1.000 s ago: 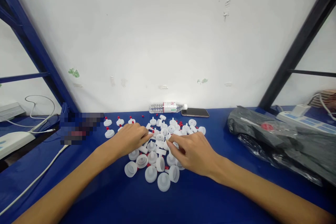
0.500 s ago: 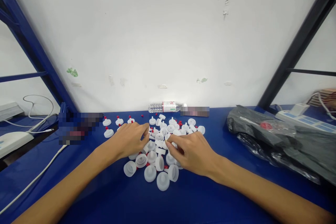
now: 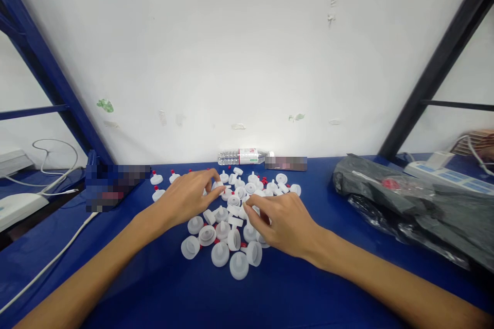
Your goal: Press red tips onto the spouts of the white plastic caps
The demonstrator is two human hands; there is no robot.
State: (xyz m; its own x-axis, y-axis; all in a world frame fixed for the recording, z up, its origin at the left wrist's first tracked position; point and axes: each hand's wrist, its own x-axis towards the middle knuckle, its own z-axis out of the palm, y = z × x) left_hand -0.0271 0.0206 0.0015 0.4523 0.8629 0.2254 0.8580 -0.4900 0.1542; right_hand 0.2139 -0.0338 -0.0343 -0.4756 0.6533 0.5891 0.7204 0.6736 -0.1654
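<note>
At the far left, a white power strip lies by a white cable that runs along the blue tabletop. Next, white caps with red tips stand beyond the left hand. Its thumb and fingers curve slightly apart over the pile's left side; whether they grip a cap is unclear. The loose white caps lie heaped between and around both hands, with a clear bottle on its side behind them. The right hand has thumb and forefinger close together at the pile; any hold is hidden. Farther right lies a gray plastic bag.
</note>
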